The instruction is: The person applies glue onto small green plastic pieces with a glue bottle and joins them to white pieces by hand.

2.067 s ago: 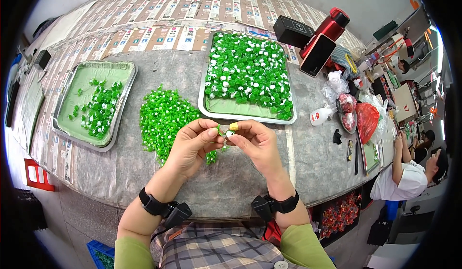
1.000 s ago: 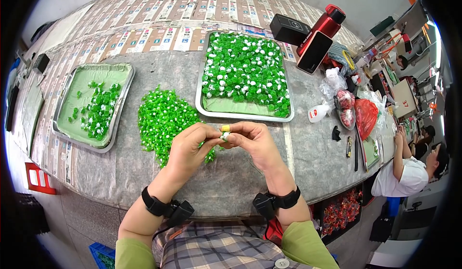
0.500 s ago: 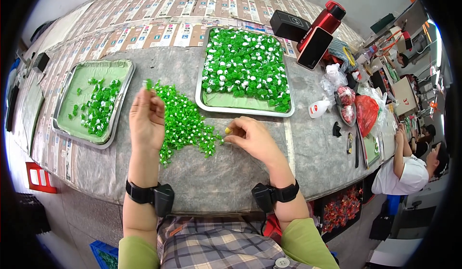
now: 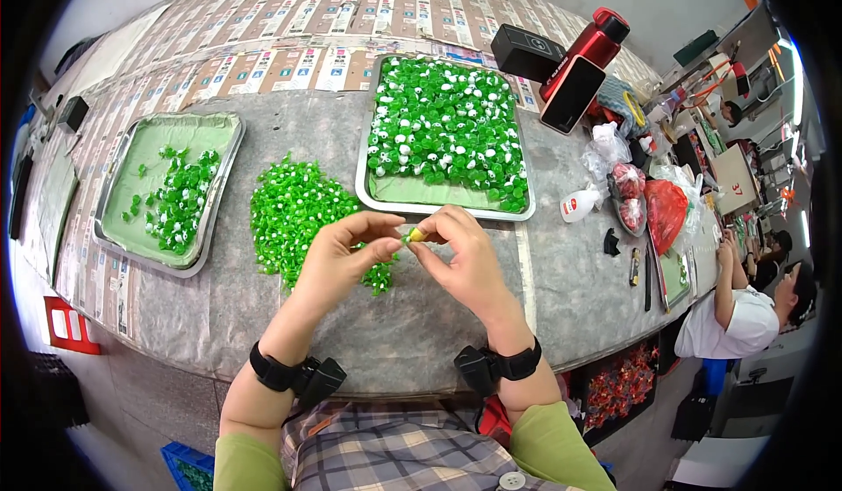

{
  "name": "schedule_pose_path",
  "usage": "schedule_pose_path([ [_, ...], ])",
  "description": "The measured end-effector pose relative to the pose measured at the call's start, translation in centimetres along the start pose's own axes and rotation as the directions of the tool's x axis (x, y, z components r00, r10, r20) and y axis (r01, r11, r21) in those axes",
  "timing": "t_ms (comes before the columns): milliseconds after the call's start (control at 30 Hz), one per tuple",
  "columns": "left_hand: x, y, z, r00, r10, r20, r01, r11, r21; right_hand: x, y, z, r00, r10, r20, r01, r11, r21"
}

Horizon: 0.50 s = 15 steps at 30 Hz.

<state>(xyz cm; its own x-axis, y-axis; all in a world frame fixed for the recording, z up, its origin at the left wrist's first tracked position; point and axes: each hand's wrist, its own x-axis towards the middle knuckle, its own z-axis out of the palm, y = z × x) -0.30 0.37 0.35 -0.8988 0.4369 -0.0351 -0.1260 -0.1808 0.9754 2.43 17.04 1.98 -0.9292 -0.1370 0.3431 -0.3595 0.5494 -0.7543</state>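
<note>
My left hand point(image 4: 338, 258) and my right hand point(image 4: 460, 254) meet fingertip to fingertip in front of the large tray. Pinched between the left thumb and fingers is a small green plastic piece point(image 4: 406, 239). A small yellow thing point(image 4: 417, 235) shows at the right fingertips; I cannot tell whether it is held or covers a finger. Right thumb and forefinger are closed in a pinch at the same spot. Beside and partly behind my left hand lies a loose pile of small green pieces with white dots point(image 4: 298, 215).
A large metal tray point(image 4: 438, 207) holds many green-and-white pieces. At left, a smaller tray point(image 4: 132, 153) is partly filled. Further right are a red bottle point(image 4: 583, 52), a phone point(image 4: 572, 93), a white squeeze bottle point(image 4: 579, 204) and a red bag point(image 4: 667, 215). A person point(image 4: 732, 320) sits at far right.
My left hand has come down and right from beside the pile, bringing the small green piece to my right hand. The right hand has stayed almost in place.
</note>
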Motion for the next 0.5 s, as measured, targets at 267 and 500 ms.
schedule_pose_path([
  [267, -0.2, -0.1, 0.3, 0.991, -0.079, -0.112, 0.058, 0.982, -0.181, 0.6, 2.4, -3.6, 0.800, -0.149, -0.582, 0.072, 0.986, -0.153],
  [500, 0.0, 0.0, -0.1, 0.985, -0.123, -0.121, 0.058, 0.895, -0.443, -3.8, 14.6, -12.5, 0.338, 0.021, -0.941, -0.450, 0.882, -0.142],
])
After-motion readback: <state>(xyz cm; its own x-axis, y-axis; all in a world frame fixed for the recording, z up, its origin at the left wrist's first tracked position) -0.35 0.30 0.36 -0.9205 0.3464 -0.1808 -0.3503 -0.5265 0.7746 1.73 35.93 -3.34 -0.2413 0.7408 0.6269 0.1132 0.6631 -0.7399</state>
